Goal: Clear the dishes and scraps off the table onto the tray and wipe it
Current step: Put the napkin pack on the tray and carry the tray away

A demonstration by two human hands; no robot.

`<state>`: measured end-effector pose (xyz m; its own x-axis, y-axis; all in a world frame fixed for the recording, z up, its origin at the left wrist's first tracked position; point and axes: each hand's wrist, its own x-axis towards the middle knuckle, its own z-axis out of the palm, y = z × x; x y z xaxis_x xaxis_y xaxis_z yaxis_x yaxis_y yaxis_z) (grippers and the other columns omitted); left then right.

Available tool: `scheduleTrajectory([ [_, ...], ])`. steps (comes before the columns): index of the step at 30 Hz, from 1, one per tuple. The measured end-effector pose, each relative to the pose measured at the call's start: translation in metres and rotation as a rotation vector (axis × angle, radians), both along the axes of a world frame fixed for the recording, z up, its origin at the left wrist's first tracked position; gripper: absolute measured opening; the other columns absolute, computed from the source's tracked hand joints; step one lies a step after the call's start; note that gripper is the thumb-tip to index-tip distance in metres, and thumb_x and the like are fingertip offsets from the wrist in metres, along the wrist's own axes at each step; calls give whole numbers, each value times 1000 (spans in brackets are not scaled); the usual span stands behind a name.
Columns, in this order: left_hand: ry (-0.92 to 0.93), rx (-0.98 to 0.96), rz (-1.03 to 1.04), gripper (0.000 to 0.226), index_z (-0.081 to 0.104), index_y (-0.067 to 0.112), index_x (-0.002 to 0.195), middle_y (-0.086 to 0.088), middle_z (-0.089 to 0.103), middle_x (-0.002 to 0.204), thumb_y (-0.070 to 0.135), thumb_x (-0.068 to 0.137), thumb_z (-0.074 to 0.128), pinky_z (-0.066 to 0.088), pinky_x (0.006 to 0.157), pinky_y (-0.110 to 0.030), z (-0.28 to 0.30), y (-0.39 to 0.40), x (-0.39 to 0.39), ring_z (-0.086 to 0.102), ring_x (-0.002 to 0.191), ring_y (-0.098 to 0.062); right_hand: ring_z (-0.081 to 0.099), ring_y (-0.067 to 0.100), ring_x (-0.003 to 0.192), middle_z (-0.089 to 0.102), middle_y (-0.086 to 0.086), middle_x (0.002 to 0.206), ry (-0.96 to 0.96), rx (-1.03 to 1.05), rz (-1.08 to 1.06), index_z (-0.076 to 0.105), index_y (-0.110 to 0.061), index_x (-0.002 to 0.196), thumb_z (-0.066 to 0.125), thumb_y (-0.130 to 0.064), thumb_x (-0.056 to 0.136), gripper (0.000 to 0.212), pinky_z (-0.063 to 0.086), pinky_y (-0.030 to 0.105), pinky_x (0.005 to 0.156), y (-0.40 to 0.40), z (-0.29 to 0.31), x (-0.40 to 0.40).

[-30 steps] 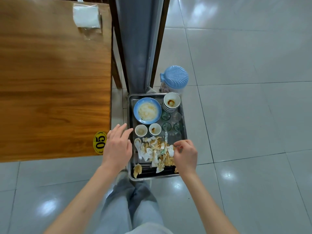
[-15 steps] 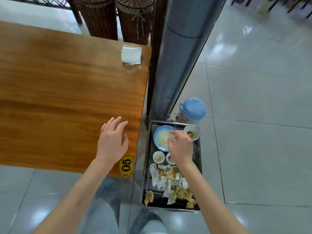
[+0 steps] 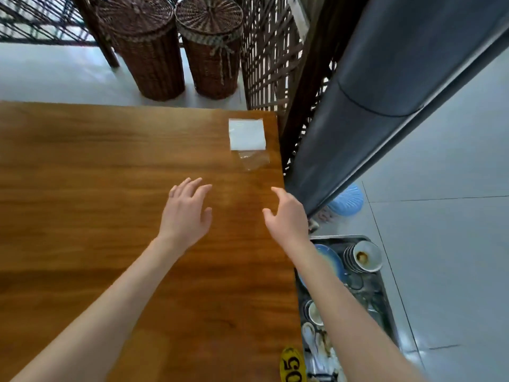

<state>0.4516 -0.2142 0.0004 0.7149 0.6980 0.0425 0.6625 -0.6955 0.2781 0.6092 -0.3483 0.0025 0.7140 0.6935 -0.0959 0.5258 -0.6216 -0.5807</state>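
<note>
The wooden table [image 3: 96, 188] fills the left and middle of the view. A white napkin pack [image 3: 246, 134] in clear plastic lies near its far right corner. My left hand [image 3: 187, 210] hovers over the table with fingers spread, holding nothing. My right hand [image 3: 286, 213] reaches over the table's right edge, fingers apart and empty, below the napkin pack. On the floor at the right sits the metal tray [image 3: 385, 293], with a blue plate [image 3: 330, 260], stacked bowls [image 3: 365, 256], small cups and scraps, partly hidden by my right forearm.
A grey pillar [image 3: 371, 106] rises beside the table's right edge. A blue-lidded jug [image 3: 345, 201] stands on the floor behind the tray. Two wicker baskets [image 3: 176, 48] and a lattice screen [image 3: 270, 51] stand beyond the table. A yellow "05" tag [image 3: 292, 365] marks the near corner.
My right hand left the tray and rose over the table toward the napkin pack. My left hand moved forward across the table. The view lifted from the tray to the table.
</note>
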Motion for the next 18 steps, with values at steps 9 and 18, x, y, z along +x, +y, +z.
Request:
scheduleTrajectory([
  [9,79,-69,-86,64,35,15,141,-7,43,143,33,86,62,20,113,-41,-43,109,77,30,137,-26,48,25,125,48,5,139,-29,-83,-79,32,-17,142,70,-25,82,71,46,37,93,111,-34,65],
  [18,119,-154,-85,78,20,9,147,-13,47,139,35,87,62,24,112,-43,-70,150,146,36,133,-31,49,26,120,53,7,129,50,-92,-82,36,-13,137,69,-11,82,64,44,31,88,170,-78,117],
])
